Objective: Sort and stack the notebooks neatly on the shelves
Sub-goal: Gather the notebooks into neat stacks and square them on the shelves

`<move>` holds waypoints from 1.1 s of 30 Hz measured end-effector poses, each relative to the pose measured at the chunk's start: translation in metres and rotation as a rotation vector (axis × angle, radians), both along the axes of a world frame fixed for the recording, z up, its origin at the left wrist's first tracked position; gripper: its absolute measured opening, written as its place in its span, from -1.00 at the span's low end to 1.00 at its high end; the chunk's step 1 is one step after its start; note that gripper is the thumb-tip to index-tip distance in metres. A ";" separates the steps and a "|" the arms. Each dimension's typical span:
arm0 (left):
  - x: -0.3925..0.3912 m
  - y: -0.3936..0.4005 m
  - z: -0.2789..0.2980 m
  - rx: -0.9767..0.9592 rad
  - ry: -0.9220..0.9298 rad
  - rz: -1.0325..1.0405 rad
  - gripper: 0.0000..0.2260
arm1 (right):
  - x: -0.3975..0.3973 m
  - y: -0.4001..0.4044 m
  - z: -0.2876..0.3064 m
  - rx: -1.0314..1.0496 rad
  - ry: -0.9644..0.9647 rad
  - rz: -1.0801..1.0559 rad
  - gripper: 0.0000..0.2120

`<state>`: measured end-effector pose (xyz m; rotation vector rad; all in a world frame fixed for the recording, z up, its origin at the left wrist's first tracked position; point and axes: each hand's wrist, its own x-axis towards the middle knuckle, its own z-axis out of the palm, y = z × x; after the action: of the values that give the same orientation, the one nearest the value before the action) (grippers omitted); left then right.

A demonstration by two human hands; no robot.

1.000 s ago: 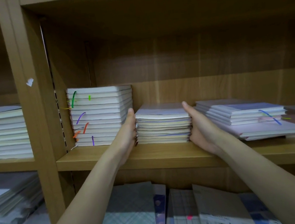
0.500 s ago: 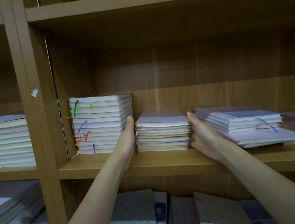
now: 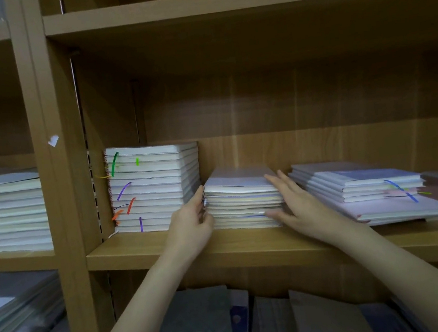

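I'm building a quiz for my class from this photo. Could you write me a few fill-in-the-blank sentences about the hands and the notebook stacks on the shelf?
1. Both hands touch the ____ stack of the three on this shelf.
2. The tallest stack stands on the ____ end of the shelf.
3. The right hand has its fingers ____ against the stack's side.
4. The left hand touches the stack's ____ side.

Missing words: middle; left; spread; left

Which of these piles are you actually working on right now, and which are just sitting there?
In hand: middle stack, left hand at its left side, right hand at its right.

Lying about: tall stack, right-hand stack, notebooks below, stack in the left bay.
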<state>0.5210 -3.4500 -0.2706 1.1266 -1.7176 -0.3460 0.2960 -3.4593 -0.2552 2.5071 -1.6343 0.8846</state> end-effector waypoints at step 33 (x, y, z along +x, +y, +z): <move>-0.028 -0.037 0.001 -0.694 -0.726 0.385 -0.44 | 0.006 0.017 -0.006 -0.010 -0.314 -0.266 -0.67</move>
<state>0.4929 -3.4872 -0.2692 1.0640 -1.9199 0.9397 0.3016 -3.4423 -0.2612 2.1556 -1.9830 1.2934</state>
